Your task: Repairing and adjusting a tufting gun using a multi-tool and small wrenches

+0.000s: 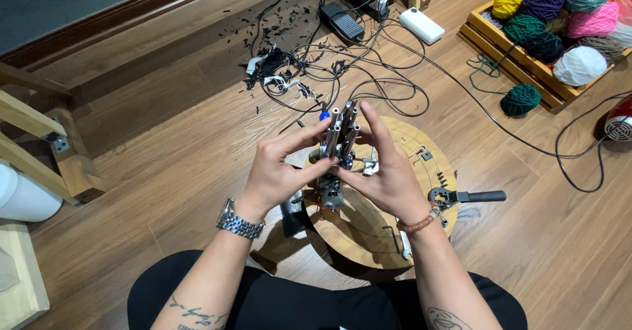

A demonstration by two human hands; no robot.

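My left hand (pixel 280 172) and my right hand (pixel 388 172) both grip a metal device with several upright silver rods (pixel 342 132), held between them over a round wooden board (pixel 368 238). A small motor-like metal part (pixel 330 192) hangs below the rods. My left fingers press the rods from the left, and my right fingers wrap them from the right. A steel watch sits on my left wrist, a bead bracelet on my right.
A black-handled tool (pixel 471 197) lies at the board's right edge. Tangled black cables (pixel 342 73), a pedal (pixel 341 22) and a white power pack (pixel 422 25) lie beyond. A wooden crate of yarn balls (pixel 559 21) stands at the right, a green ball (pixel 521 99) beside it. A wooden frame (pixel 46 139) stands left.
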